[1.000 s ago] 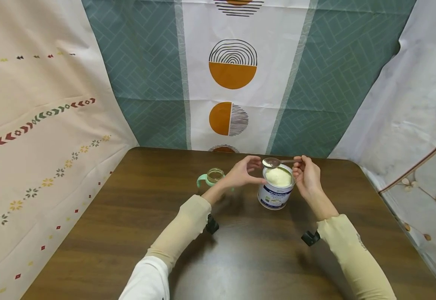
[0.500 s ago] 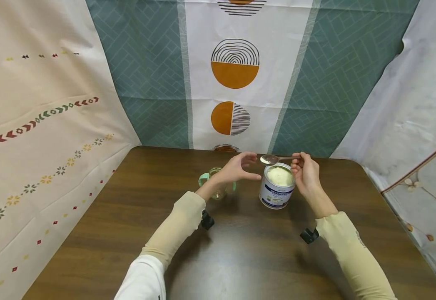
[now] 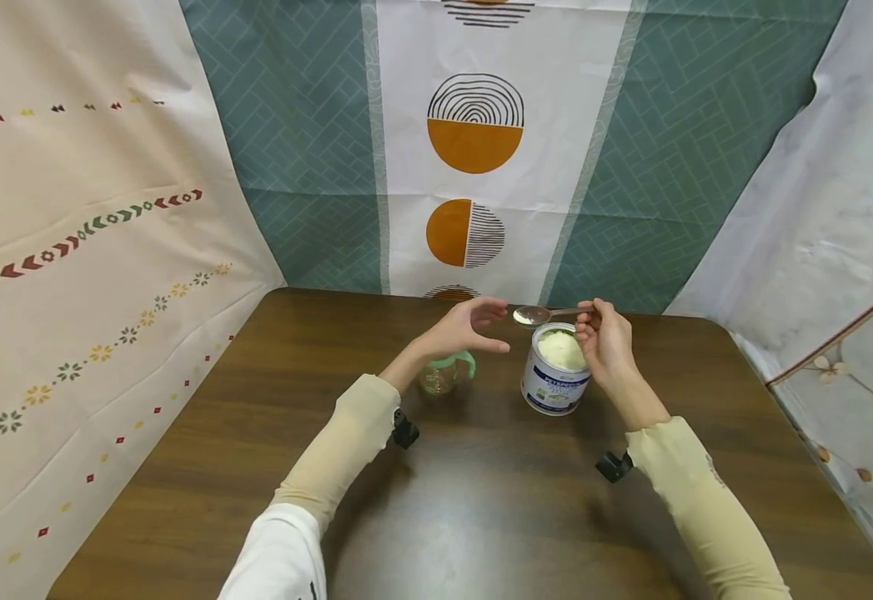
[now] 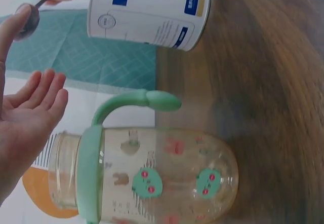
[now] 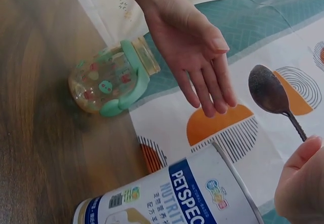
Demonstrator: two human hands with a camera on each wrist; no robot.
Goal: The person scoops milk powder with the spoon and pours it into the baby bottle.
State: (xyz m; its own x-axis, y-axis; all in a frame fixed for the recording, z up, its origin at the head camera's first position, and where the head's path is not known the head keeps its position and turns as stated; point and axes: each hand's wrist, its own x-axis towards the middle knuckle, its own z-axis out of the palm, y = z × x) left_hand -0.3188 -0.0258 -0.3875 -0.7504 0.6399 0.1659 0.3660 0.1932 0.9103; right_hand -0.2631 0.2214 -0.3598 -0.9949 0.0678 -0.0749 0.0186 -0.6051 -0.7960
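My right hand [image 3: 605, 337] pinches the handle of a metal spoon [image 3: 531, 315], holding it level above the left side of an open can [image 3: 554, 387]. The white and blue can stands upright, filled with pale powder. Whitish powder shows in the spoon's bowl. Just left of the spoon, my left hand [image 3: 459, 332] hovers with thumb and fingers spread apart, holding nothing. Below it stands an open-topped clear baby bottle [image 4: 167, 153] with a green collar and handles. The head view hides the bottle's mouth behind the left hand; the right wrist view shows its uncapped neck.
Everything stands on a dark wooden table [image 3: 466, 500]. A patterned cloth [image 3: 316, 150] hangs behind the table's far edge. Light cloths hang at the left [image 3: 106, 292] and right [image 3: 819, 250] sides.
The spoon has risen off the can's rim and moved left with my right hand. My left hand has drawn away leftward from the can, over the bottle.
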